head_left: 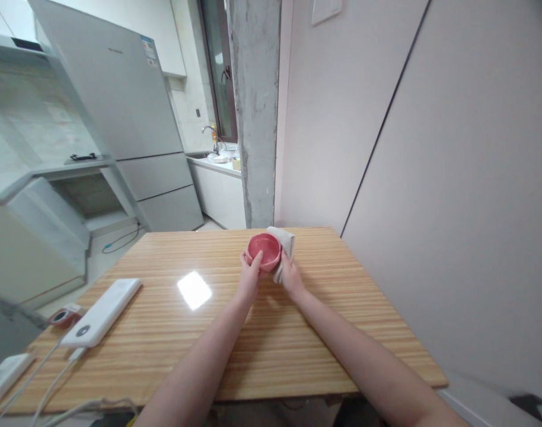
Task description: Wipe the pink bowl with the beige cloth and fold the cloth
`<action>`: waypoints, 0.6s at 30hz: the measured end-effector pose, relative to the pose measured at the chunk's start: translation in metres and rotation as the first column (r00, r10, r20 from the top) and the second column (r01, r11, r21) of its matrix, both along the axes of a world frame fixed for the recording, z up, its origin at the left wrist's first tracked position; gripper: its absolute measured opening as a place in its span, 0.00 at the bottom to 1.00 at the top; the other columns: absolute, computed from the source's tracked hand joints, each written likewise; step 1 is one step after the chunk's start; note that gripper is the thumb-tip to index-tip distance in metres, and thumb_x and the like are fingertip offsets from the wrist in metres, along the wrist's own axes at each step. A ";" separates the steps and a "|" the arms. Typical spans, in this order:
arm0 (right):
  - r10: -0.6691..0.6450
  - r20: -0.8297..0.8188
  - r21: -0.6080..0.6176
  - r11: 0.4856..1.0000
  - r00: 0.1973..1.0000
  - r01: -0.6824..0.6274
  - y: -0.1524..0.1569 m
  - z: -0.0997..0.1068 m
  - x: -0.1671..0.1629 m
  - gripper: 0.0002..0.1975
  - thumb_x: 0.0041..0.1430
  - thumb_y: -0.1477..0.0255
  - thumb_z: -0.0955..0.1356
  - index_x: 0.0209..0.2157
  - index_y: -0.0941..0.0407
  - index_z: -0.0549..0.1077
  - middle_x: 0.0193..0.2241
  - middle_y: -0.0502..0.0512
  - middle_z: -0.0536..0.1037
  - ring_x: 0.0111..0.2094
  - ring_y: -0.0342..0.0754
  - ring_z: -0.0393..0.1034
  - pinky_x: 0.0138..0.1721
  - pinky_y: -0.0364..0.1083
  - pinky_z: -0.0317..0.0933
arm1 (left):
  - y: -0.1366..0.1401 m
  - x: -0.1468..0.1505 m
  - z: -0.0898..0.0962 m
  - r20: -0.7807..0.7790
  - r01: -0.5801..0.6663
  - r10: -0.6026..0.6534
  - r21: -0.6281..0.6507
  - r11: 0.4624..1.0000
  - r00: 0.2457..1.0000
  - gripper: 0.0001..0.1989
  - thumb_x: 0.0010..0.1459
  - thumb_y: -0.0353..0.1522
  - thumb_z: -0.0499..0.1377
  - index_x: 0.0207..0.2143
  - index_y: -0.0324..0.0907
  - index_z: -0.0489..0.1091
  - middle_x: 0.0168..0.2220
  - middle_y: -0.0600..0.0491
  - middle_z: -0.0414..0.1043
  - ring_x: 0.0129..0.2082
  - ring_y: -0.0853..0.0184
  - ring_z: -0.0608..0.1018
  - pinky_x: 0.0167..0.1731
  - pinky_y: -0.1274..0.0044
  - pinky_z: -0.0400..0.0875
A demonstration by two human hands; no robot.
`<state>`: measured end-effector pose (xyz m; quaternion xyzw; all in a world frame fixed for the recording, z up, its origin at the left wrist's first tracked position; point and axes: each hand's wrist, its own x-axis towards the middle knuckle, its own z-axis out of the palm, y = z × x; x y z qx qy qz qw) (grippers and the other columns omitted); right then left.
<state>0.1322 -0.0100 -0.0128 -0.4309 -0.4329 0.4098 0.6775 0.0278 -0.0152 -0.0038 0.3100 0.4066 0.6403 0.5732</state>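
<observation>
Bowl (269,248) pinched by left hand (251,268); right hand (291,275) holds cloth (287,239) against side. Slack left grip could drop bowl onto table (333,290).

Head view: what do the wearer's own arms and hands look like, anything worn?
The left hand and right hand are gloveless. The left forearm and right forearm are bare, with no sleeve, watch, bracelet or marking visible. Whether rings are worn cannot be told.
</observation>
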 end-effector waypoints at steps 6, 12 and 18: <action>-0.123 -0.047 -0.081 0.990 0.991 0.119 0.010 0.005 0.019 0.23 0.56 0.54 0.62 0.39 0.57 0.77 0.39 0.56 0.80 0.49 0.54 0.70 0.53 0.51 0.60 | -0.001 -0.003 0.004 -0.017 0.238 -0.242 -0.116 0.964 0.970 0.24 0.49 0.41 0.65 0.46 0.43 0.62 0.40 0.49 0.72 0.32 0.68 0.76 0.28 0.78 0.72; 0.117 -0.033 0.029 0.993 0.993 -0.116 0.006 -0.012 -0.002 0.22 0.56 0.54 0.63 0.43 0.54 0.75 0.44 0.55 0.79 0.50 0.52 0.70 0.55 0.53 0.59 | 0.005 -0.005 -0.002 0.048 -0.011 0.014 -0.062 0.998 0.999 0.15 0.52 0.32 0.60 0.44 0.39 0.69 0.42 0.49 0.74 0.39 0.67 0.76 0.35 0.79 0.71; 0.084 -0.036 0.064 0.995 0.996 -0.081 -0.002 -0.018 -0.012 0.20 0.57 0.55 0.64 0.46 0.52 0.73 0.46 0.54 0.77 0.52 0.49 0.68 0.58 0.52 0.57 | 0.006 -0.011 0.003 0.022 -0.007 0.008 -0.050 0.999 1.000 0.19 0.54 0.39 0.60 0.47 0.42 0.68 0.44 0.48 0.73 0.39 0.68 0.77 0.35 0.79 0.71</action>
